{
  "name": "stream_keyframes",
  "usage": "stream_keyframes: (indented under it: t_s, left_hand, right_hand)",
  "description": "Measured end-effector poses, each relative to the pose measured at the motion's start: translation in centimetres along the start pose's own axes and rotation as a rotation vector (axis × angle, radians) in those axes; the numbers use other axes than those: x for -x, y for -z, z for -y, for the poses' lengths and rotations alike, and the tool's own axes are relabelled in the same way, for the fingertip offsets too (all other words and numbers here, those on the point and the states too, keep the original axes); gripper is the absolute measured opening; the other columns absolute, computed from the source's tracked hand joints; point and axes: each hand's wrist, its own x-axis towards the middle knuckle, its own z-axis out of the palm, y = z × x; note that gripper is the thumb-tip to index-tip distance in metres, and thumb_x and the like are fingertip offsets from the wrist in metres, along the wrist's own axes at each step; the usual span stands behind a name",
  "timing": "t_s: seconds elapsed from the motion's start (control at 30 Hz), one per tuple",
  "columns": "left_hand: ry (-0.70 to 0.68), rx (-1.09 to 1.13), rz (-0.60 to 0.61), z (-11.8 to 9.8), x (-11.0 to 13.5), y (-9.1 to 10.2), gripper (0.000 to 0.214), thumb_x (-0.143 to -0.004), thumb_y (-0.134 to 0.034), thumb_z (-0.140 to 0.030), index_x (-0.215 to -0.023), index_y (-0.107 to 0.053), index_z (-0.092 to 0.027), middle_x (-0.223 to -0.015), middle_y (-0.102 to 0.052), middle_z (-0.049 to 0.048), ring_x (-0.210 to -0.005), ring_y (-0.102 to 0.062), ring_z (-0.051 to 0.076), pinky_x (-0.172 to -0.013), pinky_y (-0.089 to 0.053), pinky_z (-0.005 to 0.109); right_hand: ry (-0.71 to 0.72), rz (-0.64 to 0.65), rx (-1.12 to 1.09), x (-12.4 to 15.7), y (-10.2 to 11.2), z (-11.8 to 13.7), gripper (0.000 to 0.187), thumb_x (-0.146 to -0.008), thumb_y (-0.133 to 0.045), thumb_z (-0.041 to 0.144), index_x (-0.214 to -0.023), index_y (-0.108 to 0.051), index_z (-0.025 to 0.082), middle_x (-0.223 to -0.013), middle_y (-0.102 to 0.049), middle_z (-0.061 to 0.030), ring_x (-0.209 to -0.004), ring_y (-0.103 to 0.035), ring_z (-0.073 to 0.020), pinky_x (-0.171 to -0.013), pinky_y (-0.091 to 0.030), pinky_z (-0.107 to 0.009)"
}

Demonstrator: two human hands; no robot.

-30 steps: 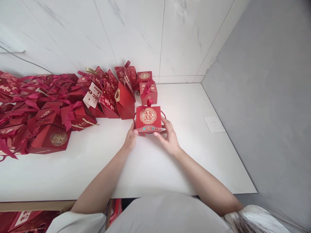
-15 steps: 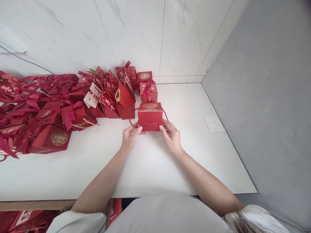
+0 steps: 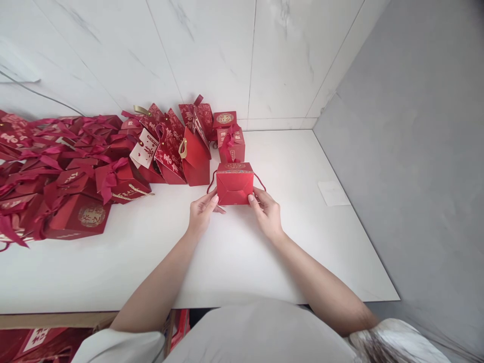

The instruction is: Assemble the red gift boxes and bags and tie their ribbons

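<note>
A small red gift box [image 3: 234,184] with a thin red cord handle is held between both hands above the white table [image 3: 234,257]. Its plain folded bottom faces me and its gold-patterned face points away and up. My left hand [image 3: 203,210] pinches the box's lower left corner. My right hand [image 3: 267,210] grips its lower right corner with the fingertips. Both hands' fingers are curled onto the box.
A heap of red gift boxes and bags [image 3: 75,166] with ribbons covers the table's left and back. Two small red boxes [image 3: 230,141] stand just behind the held one. A white paper slip [image 3: 333,193] lies at right near the grey wall [image 3: 416,151].
The box has been tipped back: a second ago its gold-emblem face was toward me, now its folded bottom is. Both hands shifted slightly to the lower corners.
</note>
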Motion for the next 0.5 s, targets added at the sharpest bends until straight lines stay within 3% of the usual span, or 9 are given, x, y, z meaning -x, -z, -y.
stream_keyframes:
  t_s: [0.2, 0.33, 0.5]
  left_hand:
    - [-0.034, -0.048, 0.015, 0.4, 0.1, -0.2, 0.076, -0.076, -0.075, -0.053, -0.136, -0.059, -0.008, -0.076, -0.076, 0.0077, -0.069, -0.073, 0.025, -0.061, -0.062, 0.037]
    - [-0.041, -0.239, -0.051, 0.5, 0.8, -0.7, 0.071, -0.074, -0.078, -0.048, -0.133, -0.062, -0.011, -0.073, -0.075, 0.0044, -0.057, -0.07, 0.019, -0.068, -0.062, 0.036]
    - [-0.128, -0.395, -0.042, 0.4, 1.3, -0.8, 0.064, -0.078, -0.074, -0.047, -0.133, -0.063, -0.016, -0.072, -0.075, 0.0012, -0.057, -0.07, 0.018, -0.071, -0.061, 0.033]
  right_hand:
    - [0.002, 0.006, -0.022, 0.2, -0.2, 0.2, 0.046, -0.089, -0.061, 0.052, -0.128, -0.063, 0.026, -0.13, -0.063, -0.0108, -0.095, -0.07, -0.0227, -0.077, -0.062, -0.039]
    - [0.02, -0.029, -0.043, 0.4, -0.8, -0.1, 0.059, -0.081, -0.073, 0.049, -0.132, -0.056, 0.026, -0.137, -0.057, -0.0125, -0.098, -0.069, -0.0235, -0.075, -0.063, -0.039]
    - [-0.068, -0.036, -0.117, 0.4, -1.0, -0.4, 0.054, -0.082, -0.072, 0.049, -0.125, -0.056, 0.022, -0.135, -0.06, -0.0139, -0.098, -0.069, -0.0244, -0.078, -0.062, -0.04]
